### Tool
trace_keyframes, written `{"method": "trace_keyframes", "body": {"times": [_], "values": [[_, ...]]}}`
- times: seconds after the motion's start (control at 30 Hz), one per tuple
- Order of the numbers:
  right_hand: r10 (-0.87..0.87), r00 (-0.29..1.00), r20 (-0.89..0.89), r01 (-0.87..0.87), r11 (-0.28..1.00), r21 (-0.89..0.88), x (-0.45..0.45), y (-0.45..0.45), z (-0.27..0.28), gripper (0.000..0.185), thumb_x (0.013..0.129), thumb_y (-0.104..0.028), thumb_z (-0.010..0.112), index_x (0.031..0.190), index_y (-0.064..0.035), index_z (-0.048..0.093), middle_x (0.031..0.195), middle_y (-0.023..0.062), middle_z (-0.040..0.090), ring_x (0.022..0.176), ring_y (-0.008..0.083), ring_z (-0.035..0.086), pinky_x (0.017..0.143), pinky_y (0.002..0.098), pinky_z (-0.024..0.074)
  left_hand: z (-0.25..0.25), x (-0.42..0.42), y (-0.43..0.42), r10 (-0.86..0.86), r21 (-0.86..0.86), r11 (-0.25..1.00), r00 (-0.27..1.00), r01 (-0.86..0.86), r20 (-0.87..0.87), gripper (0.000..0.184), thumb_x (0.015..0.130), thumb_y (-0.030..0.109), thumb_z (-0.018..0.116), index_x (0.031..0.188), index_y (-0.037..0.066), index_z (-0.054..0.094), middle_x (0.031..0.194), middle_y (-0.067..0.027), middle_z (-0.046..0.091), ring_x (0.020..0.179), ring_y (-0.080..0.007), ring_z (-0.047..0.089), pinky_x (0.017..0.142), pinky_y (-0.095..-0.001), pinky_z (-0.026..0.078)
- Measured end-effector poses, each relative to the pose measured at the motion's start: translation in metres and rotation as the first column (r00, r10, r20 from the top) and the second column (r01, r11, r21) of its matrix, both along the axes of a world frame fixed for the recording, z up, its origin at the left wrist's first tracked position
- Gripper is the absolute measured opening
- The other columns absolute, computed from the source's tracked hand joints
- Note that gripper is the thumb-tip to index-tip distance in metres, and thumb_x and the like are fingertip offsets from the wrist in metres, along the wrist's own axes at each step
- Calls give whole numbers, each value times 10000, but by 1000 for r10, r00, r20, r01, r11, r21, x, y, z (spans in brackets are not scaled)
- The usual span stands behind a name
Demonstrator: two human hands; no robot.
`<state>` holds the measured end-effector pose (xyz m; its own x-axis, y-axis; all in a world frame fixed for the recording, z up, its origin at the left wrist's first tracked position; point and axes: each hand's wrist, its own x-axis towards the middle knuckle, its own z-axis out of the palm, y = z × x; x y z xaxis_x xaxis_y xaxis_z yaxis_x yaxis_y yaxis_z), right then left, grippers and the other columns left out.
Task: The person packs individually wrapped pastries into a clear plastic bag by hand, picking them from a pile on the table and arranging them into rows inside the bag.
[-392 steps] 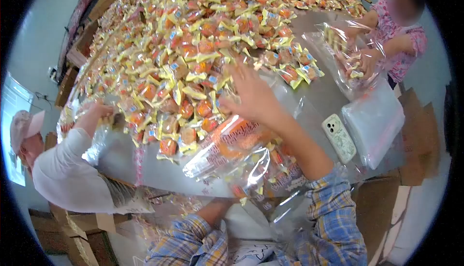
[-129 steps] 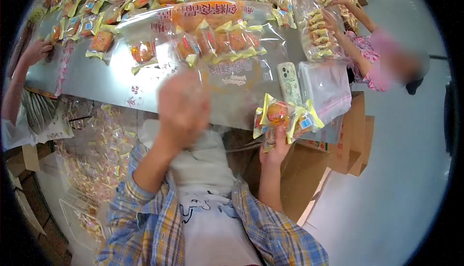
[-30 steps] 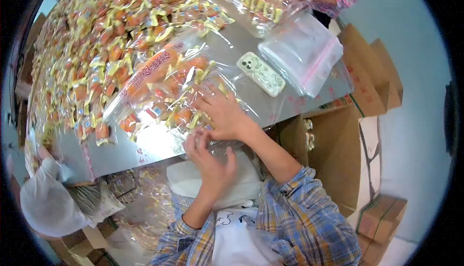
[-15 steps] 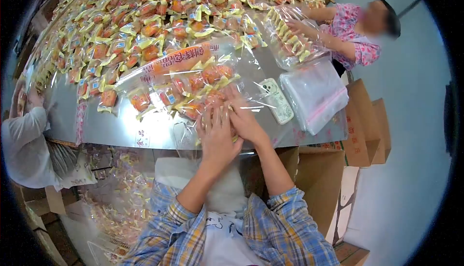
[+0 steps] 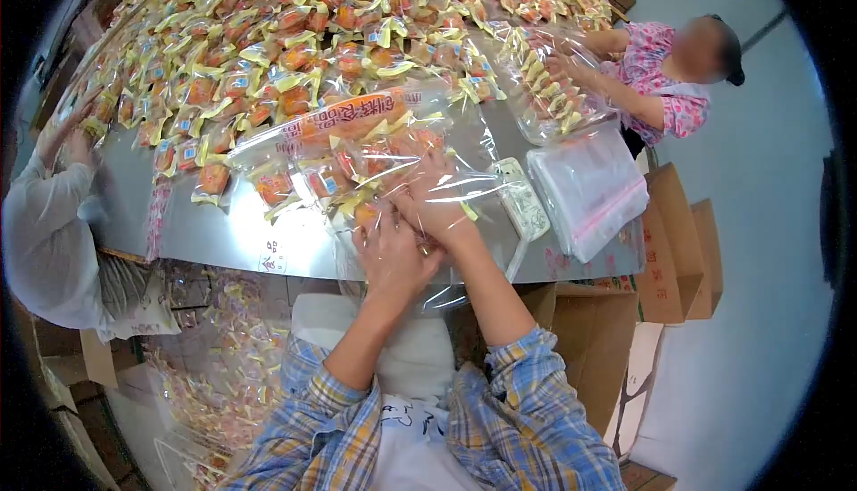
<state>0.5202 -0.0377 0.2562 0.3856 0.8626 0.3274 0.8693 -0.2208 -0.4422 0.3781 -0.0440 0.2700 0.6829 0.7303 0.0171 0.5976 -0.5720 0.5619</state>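
A clear plastic bag (image 5: 357, 118) with red-orange printing lies on the metal table in front of me. Inside and under its film are several wrapped orange snack packets (image 5: 275, 187) with yellow-edged wrappers. My left hand (image 5: 393, 245) is closed on the near end of the bag, fingers curled over the film and a packet. My right hand (image 5: 436, 198) reaches forward beside it, fingers stretched onto the packets, with loose film spread over the wrist. Glare on the film partly hides the fingertips.
A heap of wrapped packets (image 5: 295, 54) covers the far table (image 5: 201, 228). On the right lie a pale patterned phone (image 5: 522, 198) and a stack of clear bags (image 5: 589, 192). Another person (image 5: 665, 89) handles a filled bag; a sleeve (image 5: 54, 214) shows left. Cardboard boxes (image 5: 580, 339) stand below.
My right hand has pushed farther forward over the packets, and the film now spreads over its wrist. My left hand has curled tighter at the bag's near end. The view has shifted slightly.
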Motion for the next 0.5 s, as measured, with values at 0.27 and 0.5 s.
{"method": "trace_keyframes", "body": {"times": [0.27, 0.5], "values": [[-27, 994, 110, 45, 985, -168, -28, 38, 16, 1033, 730, -717, 740, 1529, -118, 471, 1499, 272, 456, 1374, 475, 429, 1172, 594, 299, -39, 0, 11, -108, 214, 975, 969, 60, 223, 888, 806, 488, 745, 1523, 47, 464, 1566, -247, 404, 1479, -472, 287, 1227, -629, 110], [67, 990, 126, -49, 989, -140, -42, 53, 5, 1060, 632, -724, 803, 1489, -161, 536, 1531, 211, 439, 1378, 432, 413, 1181, 607, 252, -52, -5, 5, -107, 242, 967, 990, 82, 94, 992, 819, 631, 683, 1576, 67, 378, 1601, -240, 385, 1507, -486, 259, 1234, -640, 65]]}}
